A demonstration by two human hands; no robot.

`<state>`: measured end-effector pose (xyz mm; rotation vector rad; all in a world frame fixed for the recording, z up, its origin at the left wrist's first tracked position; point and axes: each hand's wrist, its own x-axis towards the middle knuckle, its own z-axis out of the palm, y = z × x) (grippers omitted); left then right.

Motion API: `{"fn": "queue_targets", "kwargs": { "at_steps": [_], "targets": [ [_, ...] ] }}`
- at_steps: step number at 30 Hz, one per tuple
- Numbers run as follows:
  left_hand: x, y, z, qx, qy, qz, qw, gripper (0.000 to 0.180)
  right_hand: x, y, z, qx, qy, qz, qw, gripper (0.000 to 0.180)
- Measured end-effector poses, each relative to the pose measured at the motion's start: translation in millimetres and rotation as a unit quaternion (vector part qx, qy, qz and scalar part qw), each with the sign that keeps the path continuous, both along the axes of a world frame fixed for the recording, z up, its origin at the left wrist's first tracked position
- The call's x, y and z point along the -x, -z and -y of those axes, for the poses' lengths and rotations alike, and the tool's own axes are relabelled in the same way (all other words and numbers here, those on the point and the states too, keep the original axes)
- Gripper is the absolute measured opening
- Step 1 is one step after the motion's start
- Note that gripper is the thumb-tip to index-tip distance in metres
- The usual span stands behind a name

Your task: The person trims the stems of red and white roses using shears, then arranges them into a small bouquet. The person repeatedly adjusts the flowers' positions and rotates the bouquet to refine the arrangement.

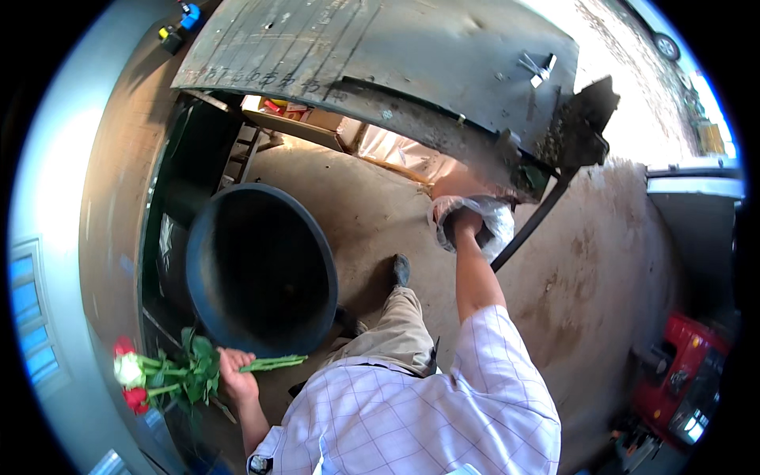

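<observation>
At the lower left, my left hand (238, 375) is closed round the green stems of a bunch of roses (158, 372). The blooms are red and white and point left, with leafy stems and cut ends showing right of the hand. My right arm stretches forward, and my right hand (469, 225) reaches into the mouth of a clear plastic bag (499, 218) near the corner of a metal worktable (443, 55). Its fingers are hidden inside the bag, so their grip does not show.
A large dark round tub (324, 261) stands by my left side. Below the worktable are a cardboard box (297, 131) and plastic-wrapped goods (396, 150). A dark bar (538, 210) slants down from the table's corner. A red machine (681, 372) sits at the right.
</observation>
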<state>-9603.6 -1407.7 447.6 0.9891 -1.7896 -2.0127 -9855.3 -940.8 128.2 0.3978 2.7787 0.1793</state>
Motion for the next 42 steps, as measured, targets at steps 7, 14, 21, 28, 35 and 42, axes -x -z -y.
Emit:
{"fn": "queue_targets", "kwargs": {
  "at_steps": [7, 14, 21, 28, 35, 42],
  "targets": [
    [99, -10, -70, -0.116, 0.1, -0.096, 0.983, 0.036, -26, -75, -9, 0.303, 0.162, -0.136, 0.929, 0.032],
    [140, -49, -78, -0.156, 0.105, -0.147, 0.971, 0.044, -39, -94, -17, 0.263, 0.107, -0.222, 0.933, 0.027],
    [134, -56, -57, -0.202, 0.075, -0.195, 0.957, 0.045, -48, -105, -24, 0.262, 0.081, -0.256, 0.927, 0.026],
    [104, -45, -29, -0.151, 0.084, -0.195, 0.965, 0.04, -55, -137, -10, 0.252, 0.07, -0.257, 0.931, 0.03],
    [86, -38, -16, -0.141, 0.161, -0.229, 0.95, 0.038, -59, -156, -14, 0.197, 0.101, -0.264, 0.939, 0.025],
    [92, -57, -13, -0.24, 0.142, -0.259, 0.925, 0.043, -72, -207, 3, 0.514, 0.105, -0.321, 0.789, 0.015]
  ]
}}
